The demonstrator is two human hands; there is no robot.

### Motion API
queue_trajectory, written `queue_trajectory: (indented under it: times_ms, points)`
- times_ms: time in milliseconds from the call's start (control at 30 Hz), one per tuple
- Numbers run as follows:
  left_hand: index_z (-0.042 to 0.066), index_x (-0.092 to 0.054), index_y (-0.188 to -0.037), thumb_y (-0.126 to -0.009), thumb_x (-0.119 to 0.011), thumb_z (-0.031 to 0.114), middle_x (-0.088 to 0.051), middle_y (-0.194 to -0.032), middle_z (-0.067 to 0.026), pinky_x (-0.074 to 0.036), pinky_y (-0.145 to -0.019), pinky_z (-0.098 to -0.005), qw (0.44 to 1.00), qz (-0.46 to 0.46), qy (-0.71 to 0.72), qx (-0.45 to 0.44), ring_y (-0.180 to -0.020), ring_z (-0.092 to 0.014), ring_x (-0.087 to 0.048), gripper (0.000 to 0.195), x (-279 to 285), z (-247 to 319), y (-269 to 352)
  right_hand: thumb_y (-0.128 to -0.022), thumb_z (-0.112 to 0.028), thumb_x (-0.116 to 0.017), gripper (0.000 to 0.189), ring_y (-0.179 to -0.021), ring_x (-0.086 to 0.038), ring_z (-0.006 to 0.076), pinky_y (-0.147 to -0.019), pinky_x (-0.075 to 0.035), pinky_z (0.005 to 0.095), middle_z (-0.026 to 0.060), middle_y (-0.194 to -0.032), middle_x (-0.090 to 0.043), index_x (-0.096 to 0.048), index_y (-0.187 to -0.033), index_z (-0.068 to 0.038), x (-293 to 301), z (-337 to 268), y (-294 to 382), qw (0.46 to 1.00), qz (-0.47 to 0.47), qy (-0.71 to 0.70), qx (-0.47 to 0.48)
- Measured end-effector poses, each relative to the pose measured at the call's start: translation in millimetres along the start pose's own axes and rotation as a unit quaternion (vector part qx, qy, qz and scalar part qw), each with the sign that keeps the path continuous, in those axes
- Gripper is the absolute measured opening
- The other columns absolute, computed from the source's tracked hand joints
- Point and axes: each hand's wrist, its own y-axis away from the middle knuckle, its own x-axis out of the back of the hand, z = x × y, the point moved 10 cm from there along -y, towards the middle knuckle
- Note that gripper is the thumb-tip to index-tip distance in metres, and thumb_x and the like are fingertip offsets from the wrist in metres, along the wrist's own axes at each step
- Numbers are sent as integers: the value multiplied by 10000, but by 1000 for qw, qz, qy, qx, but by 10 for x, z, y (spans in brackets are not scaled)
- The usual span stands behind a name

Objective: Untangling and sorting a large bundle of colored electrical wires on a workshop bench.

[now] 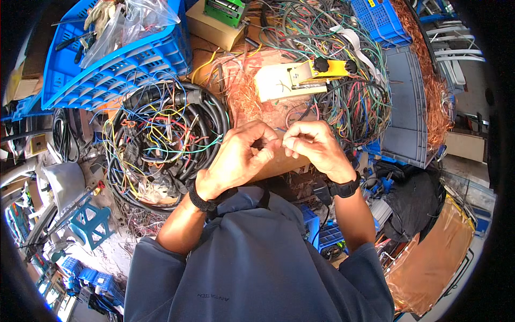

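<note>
Over the front of the worktable, my left hand (243, 155) and my right hand (318, 147) nearly meet, each with thumb and forefinger pinched. A short, thin strand (283, 145), perhaps wire, shows at the right fingertips. Whether the left fingertips also grip it is too small to tell. Just beyond the hands stands a wire stripping machine (305, 80) with a pale base, yellow bracket and black knobs. Loose copper strands (246, 94) lie to its left. A large heap of mixed insulated wires (358, 108) lies to its right and behind it.
Left of my hands lies a thick black cable coil (217, 116) with coloured wires inside. A blue plastic crate (161, 52) stands at the back left, and a green device (225, 12) on a box. At right are a grey bin (404, 108) and copper wire (438, 112).
</note>
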Motion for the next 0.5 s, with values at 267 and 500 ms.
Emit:
queue_trajectory:
  times_ms: [267, 500]
  points:
    - [22, -697, -957, -905, -781, 123, -676, -899, -91, -509, -803, -352, 991, 73, -65, -95, -863, -247, -644, 141, 81, 112, -14, -979, -103, -666, 113, -730, -609, 81, -671, -499, 245, 23, -820, -692, -720, -969, -5, -17, 126, -8, 994, 18, -103, -13]
    - [38, -701, -928, -832, -804, 54, -654, -902, -86, -502, -812, -377, 960, 178, -184, -116, -900, -273, -622, 142, 179, 254, 99, -929, -52, -704, 64, -753, -604, 59, -693, -492, 247, 3, -825, -699, -720, -980, -16, 13, 24, 19, 993, 114, 22, 36]
